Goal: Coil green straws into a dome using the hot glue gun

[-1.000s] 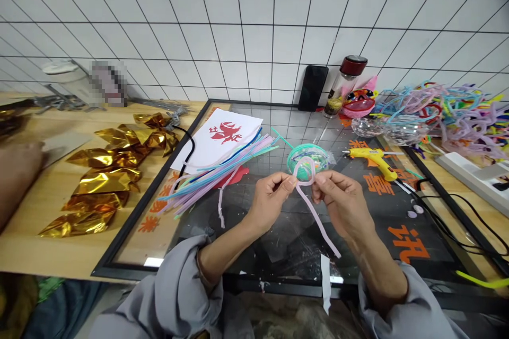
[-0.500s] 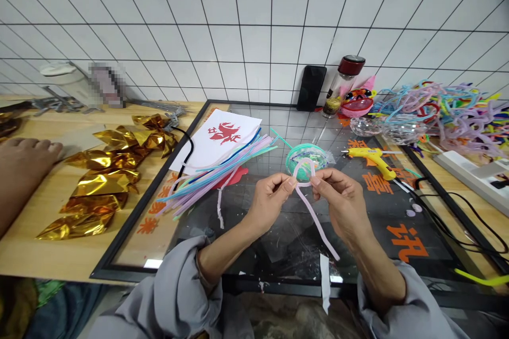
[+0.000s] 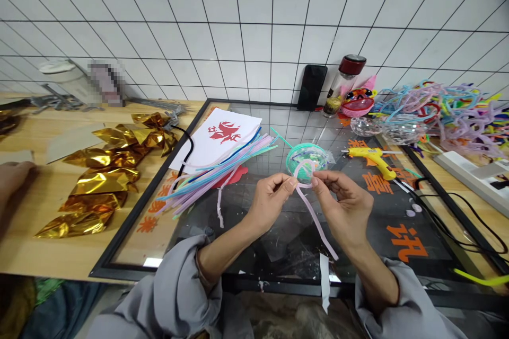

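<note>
A pale pink pipe cleaner is bent into a small loop at its upper end, its straight tail hanging toward the table's front. My left hand pinches the left side of that loop between thumb and fingertips. On the loop's right side, my right hand has its thumb and index finger closed on the same pipe cleaner. Just behind the loop lies a round turquoise coiled piece with a clear, shiny middle, partly covered by the loop. To the left rests a bundle of pastel pipe cleaners.
A yellow glue gun lies right of my hands, its cable running near a white power strip. Behind stand a phone and a bottle. Tangled pipe cleaners fill the back right. Gold foil pieces and another person's hand are left.
The loop has become smaller and lower as my right hand turned slightly, still pinching. The other person's hand at the left has drawn back toward the frame edge.
</note>
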### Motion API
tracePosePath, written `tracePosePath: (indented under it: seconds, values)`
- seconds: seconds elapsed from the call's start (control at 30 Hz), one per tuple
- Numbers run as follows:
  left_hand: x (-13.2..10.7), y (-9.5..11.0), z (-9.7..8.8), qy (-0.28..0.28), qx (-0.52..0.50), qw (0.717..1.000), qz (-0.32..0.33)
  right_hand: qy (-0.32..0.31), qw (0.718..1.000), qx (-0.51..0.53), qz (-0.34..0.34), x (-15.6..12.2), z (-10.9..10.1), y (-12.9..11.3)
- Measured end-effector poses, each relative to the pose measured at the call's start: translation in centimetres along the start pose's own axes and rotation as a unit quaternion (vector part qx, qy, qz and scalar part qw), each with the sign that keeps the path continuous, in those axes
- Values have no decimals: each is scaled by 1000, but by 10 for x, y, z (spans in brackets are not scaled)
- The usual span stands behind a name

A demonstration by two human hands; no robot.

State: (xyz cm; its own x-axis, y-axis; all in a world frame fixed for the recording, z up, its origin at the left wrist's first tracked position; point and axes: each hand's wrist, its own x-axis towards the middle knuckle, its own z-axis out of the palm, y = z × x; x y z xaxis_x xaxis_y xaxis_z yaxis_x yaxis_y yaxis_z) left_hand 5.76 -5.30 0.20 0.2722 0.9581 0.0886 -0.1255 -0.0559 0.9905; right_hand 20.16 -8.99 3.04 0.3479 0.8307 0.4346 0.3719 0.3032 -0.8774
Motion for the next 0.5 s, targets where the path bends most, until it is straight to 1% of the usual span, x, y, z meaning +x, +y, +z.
tracePosePath:
  seconds: [0.5]
  values:
    - [1, 0, 1, -5, -4, 1000, -4, -33, 999, 9, -1, 2, -2, 1]
